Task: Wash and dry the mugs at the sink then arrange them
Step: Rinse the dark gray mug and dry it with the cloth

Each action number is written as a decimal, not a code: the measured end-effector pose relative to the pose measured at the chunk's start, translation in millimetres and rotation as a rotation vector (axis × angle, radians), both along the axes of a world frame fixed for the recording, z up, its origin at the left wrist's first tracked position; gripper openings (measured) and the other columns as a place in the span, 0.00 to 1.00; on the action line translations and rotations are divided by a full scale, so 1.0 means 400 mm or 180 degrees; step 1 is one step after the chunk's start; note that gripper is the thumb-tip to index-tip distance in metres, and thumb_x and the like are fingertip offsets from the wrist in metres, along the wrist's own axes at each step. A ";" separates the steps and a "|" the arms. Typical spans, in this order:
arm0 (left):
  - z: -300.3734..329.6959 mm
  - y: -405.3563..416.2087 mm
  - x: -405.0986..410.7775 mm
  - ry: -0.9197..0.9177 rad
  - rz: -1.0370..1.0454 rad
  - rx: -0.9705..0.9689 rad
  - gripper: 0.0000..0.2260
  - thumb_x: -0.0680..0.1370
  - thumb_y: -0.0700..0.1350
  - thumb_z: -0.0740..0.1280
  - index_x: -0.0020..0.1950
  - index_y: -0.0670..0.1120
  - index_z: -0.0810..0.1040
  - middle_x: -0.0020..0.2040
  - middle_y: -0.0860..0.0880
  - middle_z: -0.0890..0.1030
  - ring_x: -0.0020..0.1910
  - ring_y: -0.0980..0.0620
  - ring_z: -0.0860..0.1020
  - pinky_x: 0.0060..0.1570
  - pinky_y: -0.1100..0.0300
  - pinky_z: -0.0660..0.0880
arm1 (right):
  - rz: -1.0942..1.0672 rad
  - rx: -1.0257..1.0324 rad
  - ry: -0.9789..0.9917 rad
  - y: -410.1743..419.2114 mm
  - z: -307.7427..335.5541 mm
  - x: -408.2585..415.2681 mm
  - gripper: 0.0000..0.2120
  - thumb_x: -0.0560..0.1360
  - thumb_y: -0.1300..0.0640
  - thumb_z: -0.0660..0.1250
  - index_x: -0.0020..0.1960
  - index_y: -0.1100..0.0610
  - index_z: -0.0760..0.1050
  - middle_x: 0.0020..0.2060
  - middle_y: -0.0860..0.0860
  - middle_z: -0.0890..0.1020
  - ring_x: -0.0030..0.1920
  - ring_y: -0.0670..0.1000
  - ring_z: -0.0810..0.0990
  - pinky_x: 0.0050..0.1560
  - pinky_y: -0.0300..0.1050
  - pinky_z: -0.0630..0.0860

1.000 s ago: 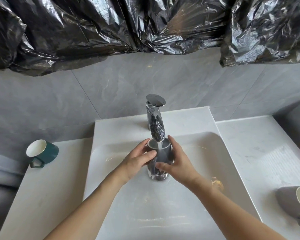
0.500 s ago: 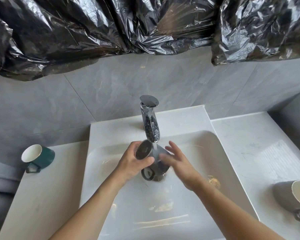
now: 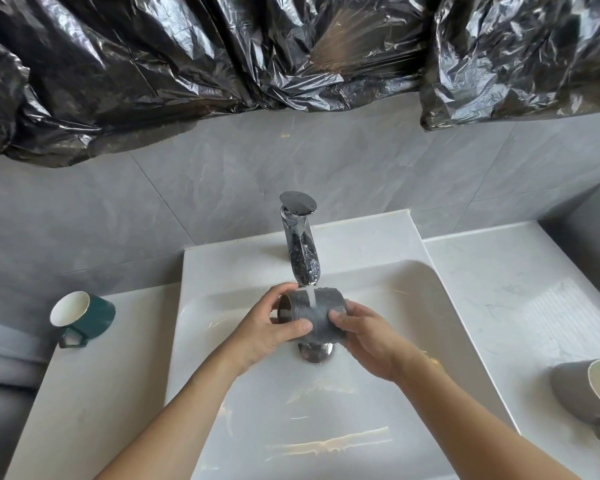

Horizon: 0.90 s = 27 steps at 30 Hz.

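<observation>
A dark speckled mug [image 3: 314, 315] is held on its side over the basin of the sink [image 3: 413, 341], under running water from the chrome tap [image 3: 300, 244]. The left hand [image 3: 269, 327] is curled round its open end; the right hand [image 3: 368, 336] is wrapped round its base end. Washing is judged to be at the first mug; drying and arranging remain. A green mug [image 3: 84, 315] lies on its side on the table [image 3: 94, 386] at left, a grey mug [image 3: 589, 393] on its side at right, both apparently unwashed. Black plastic sheeting [image 3: 222, 57] hangs above. No obstruction is observed.
</observation>
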<state>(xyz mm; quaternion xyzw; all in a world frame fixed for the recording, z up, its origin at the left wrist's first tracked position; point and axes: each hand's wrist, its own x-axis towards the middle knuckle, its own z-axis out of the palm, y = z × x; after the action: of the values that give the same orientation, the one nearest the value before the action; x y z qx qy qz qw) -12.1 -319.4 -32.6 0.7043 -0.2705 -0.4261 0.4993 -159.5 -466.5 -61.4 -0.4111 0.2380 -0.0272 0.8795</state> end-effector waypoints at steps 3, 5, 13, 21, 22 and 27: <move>0.003 -0.007 0.000 -0.0737 -0.0168 0.0196 0.30 0.62 0.51 0.79 0.60 0.64 0.72 0.55 0.59 0.80 0.56 0.52 0.81 0.59 0.54 0.78 | -0.0161 -0.0237 0.0530 -0.016 0.010 -0.002 0.12 0.81 0.64 0.59 0.60 0.66 0.77 0.55 0.63 0.81 0.55 0.60 0.81 0.58 0.51 0.79; 0.005 -0.013 -0.011 -0.1239 -0.0440 0.0332 0.33 0.62 0.51 0.79 0.62 0.65 0.69 0.59 0.59 0.78 0.59 0.57 0.78 0.62 0.56 0.75 | -0.0234 -0.0216 0.0801 -0.025 0.011 0.014 0.14 0.84 0.61 0.56 0.62 0.65 0.77 0.57 0.62 0.82 0.57 0.61 0.82 0.59 0.57 0.79; 0.010 -0.020 -0.031 -0.0236 0.0226 0.0439 0.50 0.56 0.63 0.78 0.75 0.57 0.62 0.70 0.55 0.67 0.66 0.58 0.70 0.60 0.62 0.71 | -0.0509 -0.0133 0.0604 -0.011 0.025 0.015 0.12 0.83 0.66 0.57 0.62 0.71 0.73 0.51 0.64 0.83 0.49 0.59 0.83 0.49 0.49 0.81; 0.038 -0.053 -0.042 0.0298 0.0616 0.0513 0.31 0.60 0.51 0.80 0.60 0.49 0.75 0.59 0.46 0.79 0.53 0.48 0.83 0.53 0.45 0.81 | -0.0529 0.0084 -0.0166 0.023 -0.019 -0.028 0.16 0.79 0.67 0.61 0.66 0.69 0.71 0.62 0.67 0.79 0.63 0.63 0.78 0.68 0.58 0.70; 0.034 -0.049 -0.041 0.0124 0.0607 0.0407 0.29 0.60 0.49 0.80 0.59 0.52 0.76 0.58 0.48 0.80 0.52 0.48 0.83 0.54 0.47 0.81 | -0.0416 -0.0084 -0.0108 0.018 -0.022 -0.033 0.17 0.76 0.66 0.63 0.65 0.69 0.71 0.62 0.67 0.79 0.63 0.63 0.78 0.69 0.57 0.70; 0.013 -0.032 -0.030 -0.1278 -0.0025 0.0514 0.34 0.57 0.52 0.81 0.60 0.62 0.73 0.61 0.57 0.75 0.60 0.56 0.77 0.62 0.57 0.74 | 0.0414 -0.2664 0.1149 -0.013 -0.001 -0.038 0.30 0.71 0.63 0.72 0.71 0.56 0.67 0.63 0.52 0.76 0.54 0.50 0.82 0.56 0.46 0.78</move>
<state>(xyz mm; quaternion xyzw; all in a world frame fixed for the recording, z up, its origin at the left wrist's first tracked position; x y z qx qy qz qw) -24.1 -332.4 -27.3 0.8117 -0.3322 -0.2995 0.3756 -174.9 -471.8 -61.9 -0.7432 0.3296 0.0064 0.5822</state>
